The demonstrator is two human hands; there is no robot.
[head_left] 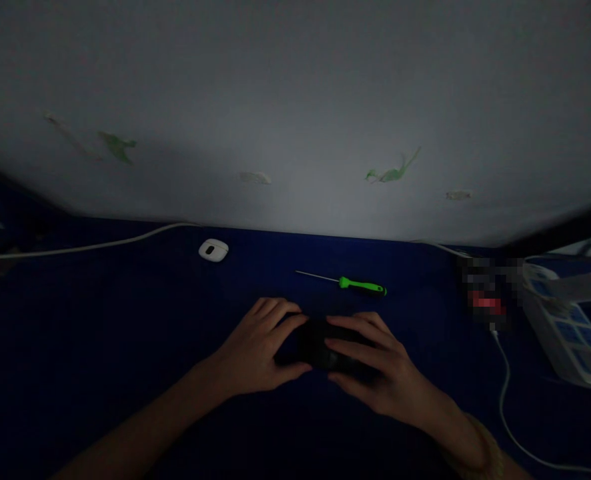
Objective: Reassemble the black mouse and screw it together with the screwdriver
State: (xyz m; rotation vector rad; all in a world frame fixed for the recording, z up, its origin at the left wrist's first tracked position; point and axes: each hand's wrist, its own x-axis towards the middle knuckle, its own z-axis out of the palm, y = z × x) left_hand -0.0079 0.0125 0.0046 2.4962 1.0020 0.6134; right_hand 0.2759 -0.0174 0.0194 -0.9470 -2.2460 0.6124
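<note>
In the head view, a dark object (318, 343) is held between the two hands over the blue table (255, 273). Its left end is grasped by the thumb and fingers of the left hand (258, 350); its right part is gripped and partly covered by the right hand (385, 363). A green-handled screwdriver (360, 285) is seen lying just beyond the right hand, a white case (214, 251) farther beyond the left.

Dark blue tabletop (100, 320) under a small white case (214, 251), a green-handled screwdriver (361, 286) and pale cables (503, 393).
</note>
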